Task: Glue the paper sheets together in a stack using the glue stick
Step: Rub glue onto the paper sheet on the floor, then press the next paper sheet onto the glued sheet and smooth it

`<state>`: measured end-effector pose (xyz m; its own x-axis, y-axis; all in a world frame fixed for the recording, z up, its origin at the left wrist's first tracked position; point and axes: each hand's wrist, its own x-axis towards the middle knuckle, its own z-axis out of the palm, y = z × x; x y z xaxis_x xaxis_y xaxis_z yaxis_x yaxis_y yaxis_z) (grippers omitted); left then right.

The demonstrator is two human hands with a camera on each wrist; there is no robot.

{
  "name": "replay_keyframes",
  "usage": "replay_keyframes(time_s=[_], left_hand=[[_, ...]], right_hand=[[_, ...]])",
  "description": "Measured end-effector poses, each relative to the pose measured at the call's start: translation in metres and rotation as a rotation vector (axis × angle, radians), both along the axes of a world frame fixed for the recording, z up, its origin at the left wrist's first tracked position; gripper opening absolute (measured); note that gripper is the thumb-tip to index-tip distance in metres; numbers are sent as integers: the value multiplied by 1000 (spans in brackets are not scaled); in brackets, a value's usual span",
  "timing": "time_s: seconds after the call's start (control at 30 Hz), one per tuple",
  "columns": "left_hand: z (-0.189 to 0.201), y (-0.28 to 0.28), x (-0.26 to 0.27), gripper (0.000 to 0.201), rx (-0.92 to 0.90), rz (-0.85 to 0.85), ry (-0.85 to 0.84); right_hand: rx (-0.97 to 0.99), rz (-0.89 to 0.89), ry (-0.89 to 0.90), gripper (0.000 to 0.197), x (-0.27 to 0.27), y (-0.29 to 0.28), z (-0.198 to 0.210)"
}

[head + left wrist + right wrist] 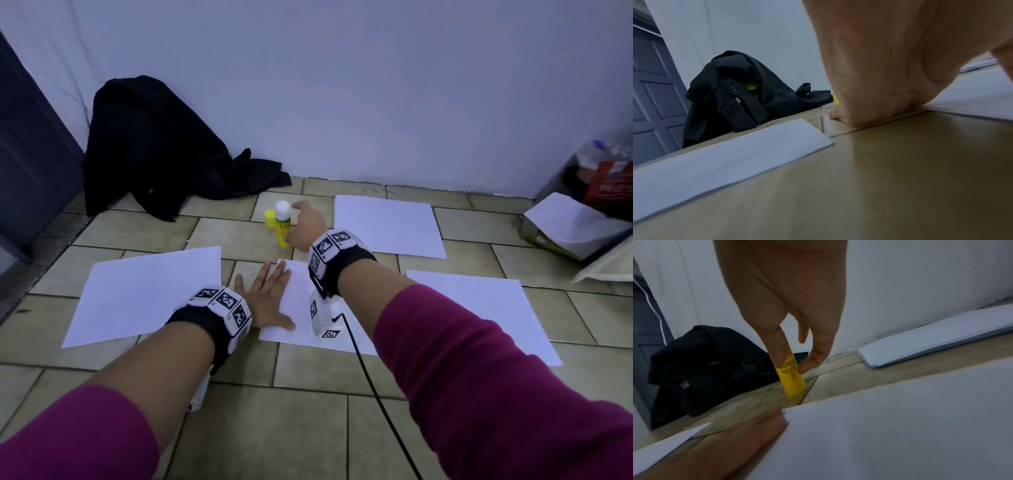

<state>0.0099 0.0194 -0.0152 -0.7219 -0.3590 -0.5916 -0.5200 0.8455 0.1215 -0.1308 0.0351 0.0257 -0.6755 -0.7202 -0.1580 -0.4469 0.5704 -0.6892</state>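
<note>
A yellow glue stick [283, 226] [792, 379] with a white top stands upright on the tiled floor, its yellow cap [270, 218] beside it. My right hand [306, 228] [791, 367] pinches the stick's body between index finger and thumb. My left hand [270, 298] [879, 65] lies flat, fingers spread, on the left edge of the middle paper sheet [299, 301] [879, 426]. Another sheet [147, 291] [725, 159] lies to the left and one [479, 315] to the right. A thin stack of sheets [387, 224] [931, 340] lies farther back near the wall.
A black jacket [154, 147] [735, 97] [705, 366] is heaped against the wall at back left, beside a dark door [30, 154]. Bags and paper [589, 212] sit at the far right. A black cable [370, 383] trails from my right wrist.
</note>
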Motion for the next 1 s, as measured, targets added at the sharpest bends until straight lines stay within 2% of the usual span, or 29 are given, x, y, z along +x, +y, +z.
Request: replay_keyframes(time_s=[0.07, 0.13, 0.27, 0.33, 0.4, 0.47, 0.6, 0.67, 0.77, 0.9, 1.0], left_hand=[[1, -1, 0, 110, 2, -3, 12], [2, -2, 0, 113, 11, -11, 12], [6, -1, 0, 114, 45, 2, -14], [8, 0, 0, 110, 52, 3, -27], [10, -1, 0, 110, 55, -7, -47], [12, -2, 0, 113, 55, -19, -67], [12, -2, 1, 121, 47, -27, -63], [13, -1, 2, 128, 39, -32, -70], [15, 0, 3, 136, 46, -31, -78], [16, 1, 5, 136, 75, -34, -50], [19, 1, 6, 150, 87, -46, -47]], right_hand=[[-55, -36, -39, 63, 3, 10, 1], [-100, -41, -44, 62, 5, 25, 3], [-165, 38, 47, 39, 1, 69, 12], [-89, 52, 101, 35, -8, 99, 18], [170, 75, 147, 54, -21, 132, 20], [447, 85, 151, 85, -35, 170, 16], [685, -23, 74, 134, -53, 234, -3], [732, -20, 47, 138, -54, 255, -12], [691, 15, 55, 129, -54, 269, -15], [679, 35, 67, 121, -54, 272, -13], [701, 48, 83, 120, -53, 271, -13]])
